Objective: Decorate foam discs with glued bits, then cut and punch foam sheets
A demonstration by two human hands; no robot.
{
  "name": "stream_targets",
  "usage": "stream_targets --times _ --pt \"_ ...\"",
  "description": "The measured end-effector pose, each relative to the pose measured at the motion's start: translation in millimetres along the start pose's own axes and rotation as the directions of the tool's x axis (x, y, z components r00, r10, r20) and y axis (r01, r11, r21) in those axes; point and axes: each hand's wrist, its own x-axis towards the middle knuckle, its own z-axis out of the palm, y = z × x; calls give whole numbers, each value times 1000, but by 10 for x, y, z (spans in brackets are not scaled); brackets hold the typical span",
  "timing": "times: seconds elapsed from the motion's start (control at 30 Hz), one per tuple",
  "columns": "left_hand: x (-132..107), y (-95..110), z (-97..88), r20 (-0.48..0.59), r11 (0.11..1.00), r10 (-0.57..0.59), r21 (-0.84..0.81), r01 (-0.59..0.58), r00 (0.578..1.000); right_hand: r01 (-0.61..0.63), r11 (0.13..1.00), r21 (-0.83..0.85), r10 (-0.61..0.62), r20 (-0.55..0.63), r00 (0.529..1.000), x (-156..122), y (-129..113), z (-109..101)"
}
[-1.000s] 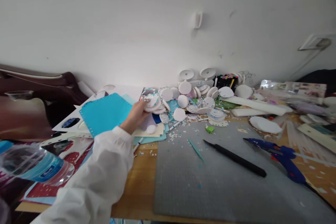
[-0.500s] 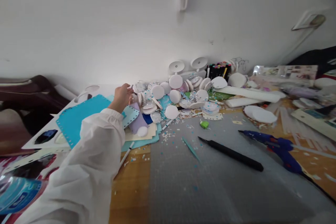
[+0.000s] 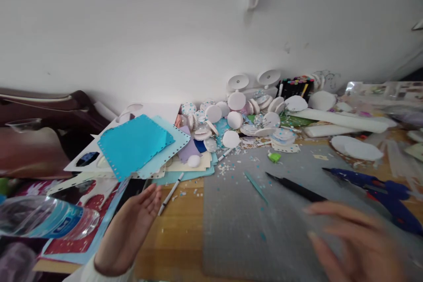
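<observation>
My left hand (image 3: 132, 227) hangs open over the wooden table edge, fingers stretched toward a white pen (image 3: 170, 194), holding nothing. My right hand (image 3: 357, 240) is blurred, its fingers spread flat above the grey cutting mat (image 3: 251, 224), empty, near a black craft knife (image 3: 295, 187). A heap of white foam discs (image 3: 228, 121) with blue dots lies at the back by the wall. Blue perforated paper sheets (image 3: 134, 145) lie on a stack of coloured paper at the left.
A blue glue gun (image 3: 376, 187) lies at the right on the mat's edge. A plastic water bottle (image 3: 42, 218) lies at the left over red paper. Markers in a black holder (image 3: 295, 88), white foam strips (image 3: 340, 119) and a green scrap (image 3: 274, 157) sit further back. A dark sofa (image 3: 39, 119) is left.
My left hand has let go of the foam discs at the pile and drawn back to the table's front edge, open. My right hand has come into view over the mat.
</observation>
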Motion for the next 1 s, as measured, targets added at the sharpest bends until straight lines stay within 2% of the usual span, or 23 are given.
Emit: stream_targets --times 0.07,0.13,0.23,0.3,0.4,0.47,0.53,0.6,0.67,0.7,0.73,0.77,0.83,0.9,0.93,1.0 --pt "154 8 -121 -3 1000 -4 -30 4 1000 103 995 -18 -101 103 990 105 -77 143" --pt "356 61 -173 22 997 63 -50 -62 998 145 989 -23 -140 169 976 106 -121 238" --pt "648 146 -173 19 984 175 -45 -174 984 58 998 37 -63 180 982 5 -166 291" --pt "764 168 -155 58 964 264 16 -265 963 -11 992 124 -13 185 983 -48 -216 311" --pt "759 129 -158 119 926 351 103 -363 929 -117 943 312 47 223 974 -44 -343 384" --pt "645 64 -193 141 920 348 141 -367 927 -250 866 433 122 300 946 4 -446 480" --pt "473 -21 -244 179 910 332 198 -364 926 -448 736 508 213 455 865 74 -555 629" --pt "272 -122 -297 212 910 285 246 -333 935 -655 541 528 260 635 727 157 -675 836" --pt "69 -230 -346 242 918 216 281 -282 946 -815 268 513 266 774 575 240 -808 1084" --pt "-25 -285 -370 256 918 184 301 -259 949 -862 150 484 249 825 507 279 -876 1211" --pt "-110 -337 -396 271 916 151 322 -237 951 -885 71 460 241 853 463 312 -940 1330" --pt "-184 -385 -425 298 911 103 354 -210 949 -898 38 439 243 867 434 340 -995 1433" --pt "-284 -458 -491 379 886 -32 440 -150 925 -897 55 439 284 854 436 372 -1059 1565" --pt "-301 -478 -563 425 873 -130 477 -99 896 -878 155 453 348 807 478 373 -1036 1570" --pt "-276 -463 -598 416 890 -125 448 -84 901 -866 218 449 378 780 499 361 -989 1521" --pt "-169 -384 -658 335 946 -16 311 -95 942 -850 354 390 424 743 518 314 -834 1333"
